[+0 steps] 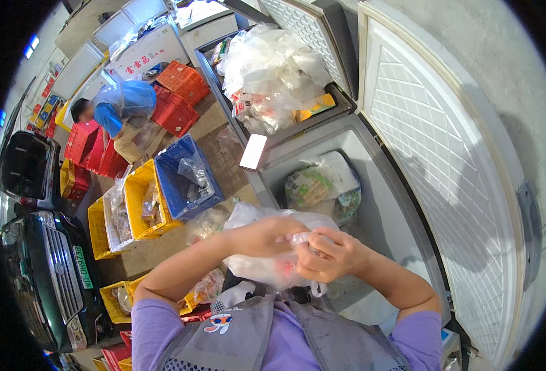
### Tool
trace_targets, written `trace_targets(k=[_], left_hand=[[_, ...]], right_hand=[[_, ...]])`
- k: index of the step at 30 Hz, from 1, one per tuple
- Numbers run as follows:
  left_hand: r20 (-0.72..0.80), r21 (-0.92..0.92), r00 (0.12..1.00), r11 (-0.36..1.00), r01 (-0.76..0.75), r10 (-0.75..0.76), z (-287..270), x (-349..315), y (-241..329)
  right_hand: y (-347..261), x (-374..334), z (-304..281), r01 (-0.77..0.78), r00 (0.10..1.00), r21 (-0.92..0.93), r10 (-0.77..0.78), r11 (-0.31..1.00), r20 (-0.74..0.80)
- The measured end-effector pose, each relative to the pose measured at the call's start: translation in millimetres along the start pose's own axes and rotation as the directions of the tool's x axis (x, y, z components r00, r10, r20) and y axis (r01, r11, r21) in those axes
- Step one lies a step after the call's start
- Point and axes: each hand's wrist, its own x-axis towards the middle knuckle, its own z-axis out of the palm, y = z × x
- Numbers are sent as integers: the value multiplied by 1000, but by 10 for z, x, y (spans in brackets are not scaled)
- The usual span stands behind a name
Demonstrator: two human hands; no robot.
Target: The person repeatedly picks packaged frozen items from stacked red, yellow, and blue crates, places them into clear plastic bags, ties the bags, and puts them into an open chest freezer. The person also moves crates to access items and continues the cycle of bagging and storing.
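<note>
In front of my chest is a white plastic bag point(257, 267) with a patch of red showing through. My left hand point(278, 235), partly hidden behind its own wrist, closes on the gathered top of the bag. My right hand point(330, 252) pinches the same twisted plastic, its fingers curled and touching those of the left. What lies inside the bag cannot be made out. Just beyond my hands, an open chest freezer point(381, 173) holds clear bags of green-and-white packages point(313, 184).
Beside it, another open freezer point(236, 127) is heaped with plastic bags point(276, 65). A white rectangular object point(253, 151) rests on the rim. Raised lids point(427, 117) stand at right. Blue point(175, 201) and yellow crates point(138, 232) line the left. A person point(121, 108) bends over red crates; a dark car point(50, 272) is parked beyond.
</note>
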Motion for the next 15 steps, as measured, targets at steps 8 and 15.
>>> trace_targets(k=[8,15], left_hand=[[-131,945,934,326,16,333,-456,-688,-891],[-234,951,942,259,170,241,-569,-990,-1216]], right_hand=[[-707,-821,75,-480,857,233,394,846,333],[-1080,-807,260,-605,596,745,779,279,192]])
